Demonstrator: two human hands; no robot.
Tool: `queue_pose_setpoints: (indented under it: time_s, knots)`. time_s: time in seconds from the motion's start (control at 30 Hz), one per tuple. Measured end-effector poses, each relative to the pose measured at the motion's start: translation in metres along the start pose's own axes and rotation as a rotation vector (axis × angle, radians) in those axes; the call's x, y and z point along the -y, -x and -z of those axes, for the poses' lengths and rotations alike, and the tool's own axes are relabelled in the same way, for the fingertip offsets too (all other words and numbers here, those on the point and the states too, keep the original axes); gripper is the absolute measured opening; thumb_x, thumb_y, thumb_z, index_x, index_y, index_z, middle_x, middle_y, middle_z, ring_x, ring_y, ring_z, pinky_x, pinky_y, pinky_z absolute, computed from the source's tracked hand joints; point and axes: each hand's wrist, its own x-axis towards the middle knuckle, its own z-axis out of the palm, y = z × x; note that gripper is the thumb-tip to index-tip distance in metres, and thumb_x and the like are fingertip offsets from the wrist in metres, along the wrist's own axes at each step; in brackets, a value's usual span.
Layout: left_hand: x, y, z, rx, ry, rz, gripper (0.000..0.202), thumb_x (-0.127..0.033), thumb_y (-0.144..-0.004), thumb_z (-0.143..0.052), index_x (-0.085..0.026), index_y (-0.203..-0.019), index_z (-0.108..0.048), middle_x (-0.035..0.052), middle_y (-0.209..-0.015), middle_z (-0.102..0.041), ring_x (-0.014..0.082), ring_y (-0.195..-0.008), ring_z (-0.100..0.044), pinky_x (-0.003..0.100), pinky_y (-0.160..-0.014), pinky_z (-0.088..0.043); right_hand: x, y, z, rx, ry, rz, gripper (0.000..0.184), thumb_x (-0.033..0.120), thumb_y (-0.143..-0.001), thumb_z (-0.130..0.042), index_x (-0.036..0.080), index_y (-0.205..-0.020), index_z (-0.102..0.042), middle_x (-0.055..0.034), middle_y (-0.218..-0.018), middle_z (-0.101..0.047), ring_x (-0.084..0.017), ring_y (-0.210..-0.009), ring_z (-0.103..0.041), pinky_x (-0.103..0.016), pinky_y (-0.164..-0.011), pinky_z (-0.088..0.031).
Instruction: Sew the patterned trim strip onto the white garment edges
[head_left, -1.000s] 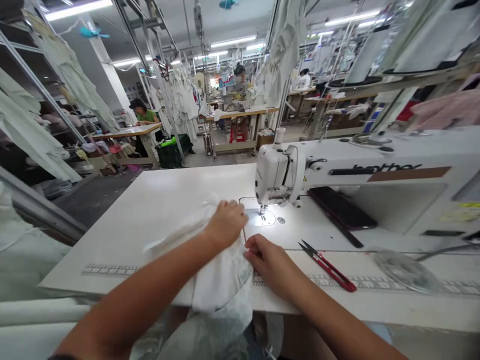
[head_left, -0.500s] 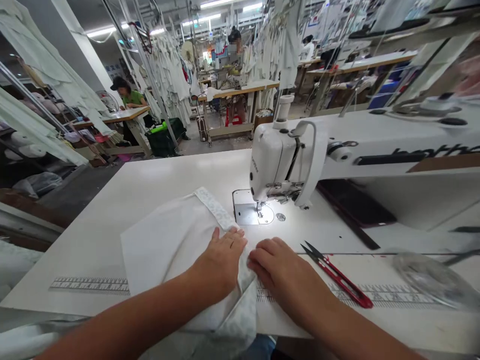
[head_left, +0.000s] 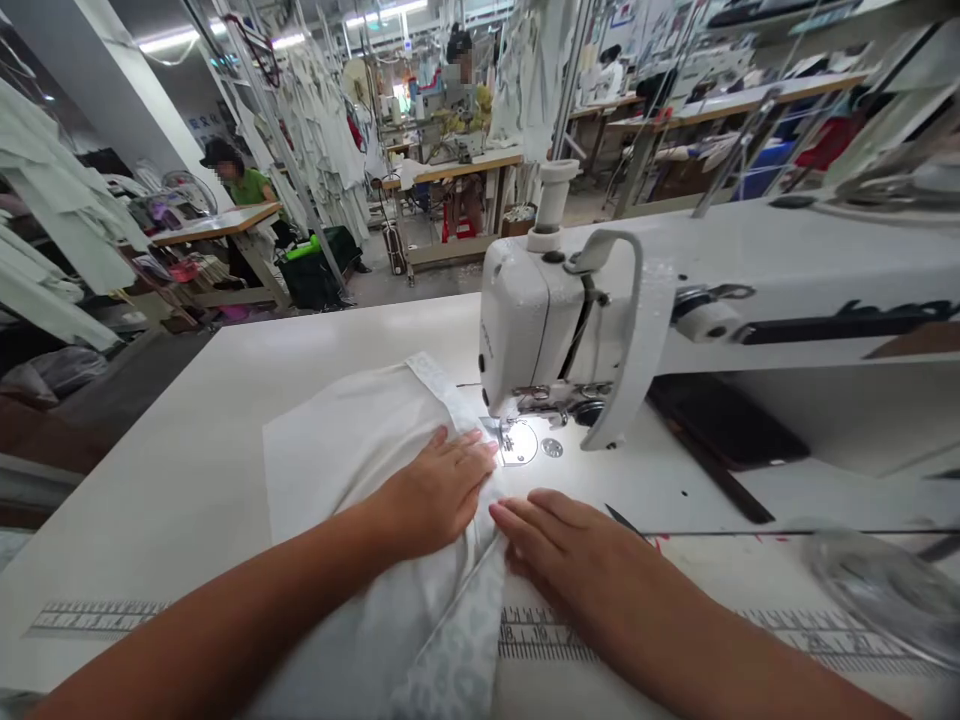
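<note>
A white fabric piece lies on the table, its right edge faced with a strip of pale patterned cloth. My left hand presses flat on it with fingers stretched out, the fingertips close to the needle plate. At the strip's right edge, my right hand pinches the fabric between fingers and thumb; the thumb is mostly hidden. Just beyond both hands stands the white sewing machine, its needle area lit. The fabric's edge reaches the plate's left side.
Thread snips lie mostly hidden behind my right hand. A printed ruler scale runs along the table front. At right are a dark phone and a clear round disc. Other people sit at machines farther back.
Both hands have moved with the fabric toward the needle plate, now partly covering its left side. My right forearm now hides most of the snips. The view has shifted a little.
</note>
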Motion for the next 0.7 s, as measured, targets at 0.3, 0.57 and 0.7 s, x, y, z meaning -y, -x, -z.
queue_pose_setpoints:
  time_s: [0.3,0.57,0.7]
  knots:
    - [0.02,-0.017,0.007,0.028,-0.027,-0.145,0.025,-0.009,-0.088,-0.043,-0.016,-0.108,-0.055,0.01,-0.122,-0.06,0.0205,-0.12,-0.052,0.046,-0.111,-0.031,-0.019,0.002,0.006,0.012,-0.024,0.028,0.034,0.014,-0.1,-0.031,0.015,-0.107,-0.064,-0.0075,-0.115,-0.067,-0.023,-0.106,-0.059,-0.041,-0.089,-0.051]
    - [0.038,-0.042,0.004,0.016,-0.084,-0.182,0.019,-0.012,-0.087,-0.04,-0.017,-0.094,-0.057,0.0051,-0.087,-0.063,0.0175,-0.085,-0.058,0.037,-0.088,-0.047,-0.036,-0.007,0.009,0.05,0.085,0.076,0.024,0.019,-0.097,-0.043,0.012,-0.11,-0.062,-0.0133,-0.112,-0.066,-0.028,-0.109,-0.056,-0.04,-0.075,-0.054]
    - [0.04,-0.044,0.003,-0.008,-0.07,-0.182,0.017,-0.012,-0.085,-0.043,-0.017,-0.091,-0.058,0.0036,-0.082,-0.062,0.0163,-0.077,-0.056,0.035,-0.083,-0.047,-0.034,-0.008,0.01,0.064,0.067,0.052,0.019,0.02,-0.095,-0.049,0.014,-0.107,-0.063,-0.0121,-0.114,-0.065,-0.027,-0.111,-0.056,-0.04,-0.081,-0.053]
